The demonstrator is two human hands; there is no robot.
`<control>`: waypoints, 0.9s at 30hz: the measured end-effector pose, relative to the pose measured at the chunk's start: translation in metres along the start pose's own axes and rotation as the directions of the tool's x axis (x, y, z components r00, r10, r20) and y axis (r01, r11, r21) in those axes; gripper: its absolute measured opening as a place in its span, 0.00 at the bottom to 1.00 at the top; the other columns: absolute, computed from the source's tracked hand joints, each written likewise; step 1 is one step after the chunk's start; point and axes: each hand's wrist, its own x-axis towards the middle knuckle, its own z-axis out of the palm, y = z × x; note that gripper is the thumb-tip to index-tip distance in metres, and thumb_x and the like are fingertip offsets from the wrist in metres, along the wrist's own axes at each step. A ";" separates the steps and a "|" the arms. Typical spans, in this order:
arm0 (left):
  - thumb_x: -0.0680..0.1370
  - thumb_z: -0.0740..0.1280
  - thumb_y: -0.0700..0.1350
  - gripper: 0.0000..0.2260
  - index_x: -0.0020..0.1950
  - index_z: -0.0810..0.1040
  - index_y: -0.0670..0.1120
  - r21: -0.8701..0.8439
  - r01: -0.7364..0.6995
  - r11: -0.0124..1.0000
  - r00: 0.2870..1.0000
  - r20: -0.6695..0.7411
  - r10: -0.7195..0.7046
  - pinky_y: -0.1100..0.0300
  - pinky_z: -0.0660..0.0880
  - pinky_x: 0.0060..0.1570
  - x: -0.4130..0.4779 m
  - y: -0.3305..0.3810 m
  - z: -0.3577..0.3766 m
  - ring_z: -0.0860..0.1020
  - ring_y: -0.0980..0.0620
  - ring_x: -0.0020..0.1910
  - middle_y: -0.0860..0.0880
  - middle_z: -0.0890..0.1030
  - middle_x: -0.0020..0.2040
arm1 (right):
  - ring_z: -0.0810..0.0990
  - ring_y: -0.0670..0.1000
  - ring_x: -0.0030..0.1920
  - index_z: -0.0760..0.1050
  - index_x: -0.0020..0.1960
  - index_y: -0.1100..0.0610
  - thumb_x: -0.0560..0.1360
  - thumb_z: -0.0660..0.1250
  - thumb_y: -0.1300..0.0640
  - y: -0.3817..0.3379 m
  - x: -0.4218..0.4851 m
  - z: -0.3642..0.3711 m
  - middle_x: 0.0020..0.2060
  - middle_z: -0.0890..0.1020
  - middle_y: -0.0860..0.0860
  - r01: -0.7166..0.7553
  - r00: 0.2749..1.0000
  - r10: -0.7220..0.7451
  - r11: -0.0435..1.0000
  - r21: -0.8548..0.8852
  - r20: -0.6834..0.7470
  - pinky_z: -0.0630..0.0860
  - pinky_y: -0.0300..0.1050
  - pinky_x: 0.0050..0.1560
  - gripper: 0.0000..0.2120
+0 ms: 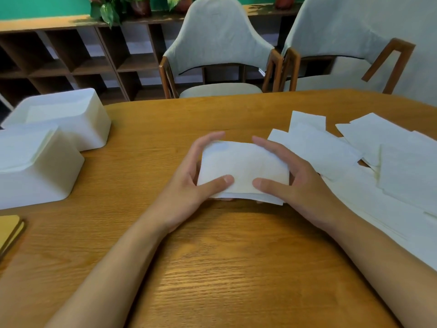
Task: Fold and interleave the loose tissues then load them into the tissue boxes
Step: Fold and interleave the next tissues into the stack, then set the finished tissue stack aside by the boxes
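- Gripping a folded tissue stack (241, 169) with both hands, over the middle of the wooden counter (212, 268). Resting on the wood or hovering just above it: impossible to tell.
- Curling the left hand (189, 185) round the stack's left end, thumb pressing on top near the front edge, lower fingers hidden under the paper.
- Curling the right hand (298, 183) round the right end in the same way, thumb on top, fingertips partly hidden behind the stack.
- Lying just beside the right hand and spreading over the counter's right side: loose tissues (350, 157), overlapping, running off the right edge, too merged to count.
- Standing at the left, well apart from the hands: two white tissue boxes, the far box (78, 119) and the near box (40, 176). Being cut off at the left edge, the near one; contents hard to make out, white on white.
- Peeking in at lower left: a flat yellow object (9, 229), mostly cut off.
- Standing behind the counter: two grey chairs (217, 43), the right-hand one partly out of view.
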 end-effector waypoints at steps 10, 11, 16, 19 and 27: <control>0.76 0.76 0.40 0.23 0.70 0.79 0.54 0.037 0.047 0.998 0.993 0.107 -0.050 0.54 0.74 0.69 0.003 -0.012 -0.008 0.78 0.51 0.67 0.53 0.80 0.67 | 0.68 0.28 0.56 0.68 0.68 0.27 0.71 0.75 0.43 0.002 0.000 -0.003 0.56 0.66 0.19 -0.001 0.999 0.002 1.000 -0.027 0.045 0.76 0.28 0.51 0.30; 0.76 0.77 0.39 0.24 0.70 0.79 0.54 0.066 0.035 0.997 0.995 0.093 -0.041 0.58 0.74 0.67 0.003 -0.012 -0.008 0.78 0.53 0.67 0.55 0.80 0.67 | 0.69 0.29 0.56 0.68 0.68 0.27 0.71 0.75 0.43 0.002 0.000 -0.003 0.57 0.67 0.20 -0.002 0.998 0.004 1.000 -0.028 0.058 0.77 0.30 0.52 0.30; 0.74 0.79 0.40 0.25 0.68 0.80 0.55 0.125 0.047 0.991 0.998 0.043 -0.053 0.67 0.75 0.60 0.005 -0.015 -0.007 0.80 0.57 0.63 0.55 0.81 0.65 | 0.69 0.29 0.57 0.66 0.69 0.27 0.69 0.74 0.41 0.003 -0.001 -0.002 0.56 0.66 0.19 -0.026 0.996 0.027 1.000 -0.015 0.079 0.78 0.31 0.53 0.32; 0.74 0.80 0.41 0.24 0.67 0.80 0.56 0.146 0.037 0.989 0.999 0.019 -0.040 0.66 0.75 0.61 0.005 -0.016 -0.006 0.79 0.59 0.62 0.57 0.81 0.64 | 0.70 0.30 0.58 0.67 0.69 0.27 0.70 0.76 0.42 0.005 0.000 -0.002 0.56 0.68 0.19 -0.053 0.996 0.054 0.998 -0.018 0.075 0.79 0.36 0.55 0.32; 0.75 0.79 0.41 0.27 0.71 0.77 0.56 0.179 -0.063 0.982 0.998 -0.016 0.067 0.63 0.74 0.63 -0.002 -0.014 -0.013 0.77 0.56 0.65 0.58 0.78 0.66 | 0.70 0.39 0.62 0.68 0.68 0.28 0.70 0.77 0.43 -0.009 0.002 0.005 0.60 0.66 0.23 -0.080 0.997 0.080 0.996 -0.038 0.022 0.77 0.38 0.58 0.31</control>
